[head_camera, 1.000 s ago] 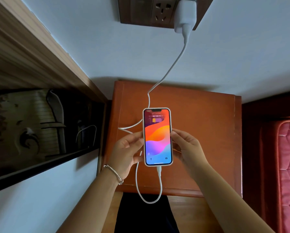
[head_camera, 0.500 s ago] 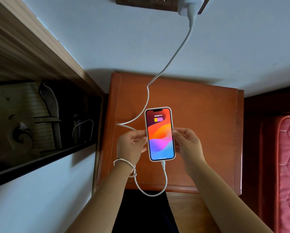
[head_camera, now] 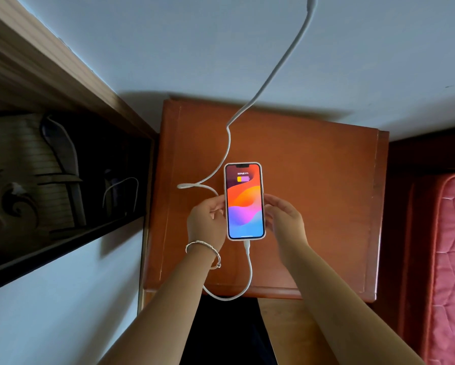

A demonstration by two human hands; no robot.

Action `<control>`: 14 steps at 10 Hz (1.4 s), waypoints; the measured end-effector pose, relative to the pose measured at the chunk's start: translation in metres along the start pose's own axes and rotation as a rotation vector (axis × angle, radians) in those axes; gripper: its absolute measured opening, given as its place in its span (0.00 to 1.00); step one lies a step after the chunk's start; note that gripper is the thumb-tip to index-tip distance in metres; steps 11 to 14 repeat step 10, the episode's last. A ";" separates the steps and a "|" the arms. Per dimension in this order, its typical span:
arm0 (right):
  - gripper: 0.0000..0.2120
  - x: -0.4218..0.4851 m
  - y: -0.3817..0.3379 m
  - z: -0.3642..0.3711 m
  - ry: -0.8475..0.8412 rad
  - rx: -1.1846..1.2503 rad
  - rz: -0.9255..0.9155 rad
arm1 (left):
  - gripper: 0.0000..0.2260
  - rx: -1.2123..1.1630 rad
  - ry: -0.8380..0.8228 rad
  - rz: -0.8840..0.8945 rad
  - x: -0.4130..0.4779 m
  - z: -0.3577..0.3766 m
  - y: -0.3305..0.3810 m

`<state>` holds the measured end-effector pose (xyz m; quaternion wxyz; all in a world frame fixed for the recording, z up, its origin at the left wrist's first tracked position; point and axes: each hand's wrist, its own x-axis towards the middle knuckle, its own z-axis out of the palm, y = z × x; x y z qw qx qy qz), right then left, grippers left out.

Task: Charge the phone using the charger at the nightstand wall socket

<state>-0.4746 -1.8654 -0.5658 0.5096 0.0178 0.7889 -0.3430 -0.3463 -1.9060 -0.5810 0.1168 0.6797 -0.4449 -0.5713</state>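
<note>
The phone [head_camera: 244,201] in a pale case faces up over the wooden nightstand [head_camera: 313,180], its screen lit with a colourful wallpaper and a battery icon near the top. My left hand [head_camera: 208,219] grips its left edge and my right hand [head_camera: 284,216] grips its right edge. A white charging cable [head_camera: 250,270] is plugged into the phone's bottom, loops past the nightstand's front edge, passes under my left hand and runs up the wall out of frame. The wall socket and charger plug are out of view.
A dark shelf recess [head_camera: 63,180] with a framed picture lies to the left of the nightstand. A red quilted mattress [head_camera: 453,259] lies to the right. The pale wall [head_camera: 194,48] rises behind the nightstand.
The view has tilted down, so the socket and plug have left the top of the frame. The phone and both hands have lowered toward the nightstand, and a battery icon now shows on the screen.
</note>
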 end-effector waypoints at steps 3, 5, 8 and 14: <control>0.12 0.016 0.012 0.005 -0.010 0.030 0.082 | 0.16 0.017 -0.077 -0.036 0.015 0.004 -0.009; 0.09 0.024 0.017 0.006 0.005 0.039 0.099 | 0.14 -0.053 -0.127 -0.092 0.025 0.005 -0.014; 0.08 0.020 0.008 0.001 -0.005 -0.029 0.141 | 0.14 0.006 -0.200 -0.121 0.023 -0.004 0.000; 0.06 -0.027 -0.039 -0.020 -0.093 0.156 0.159 | 0.07 -0.105 -0.235 -0.078 -0.012 -0.034 0.058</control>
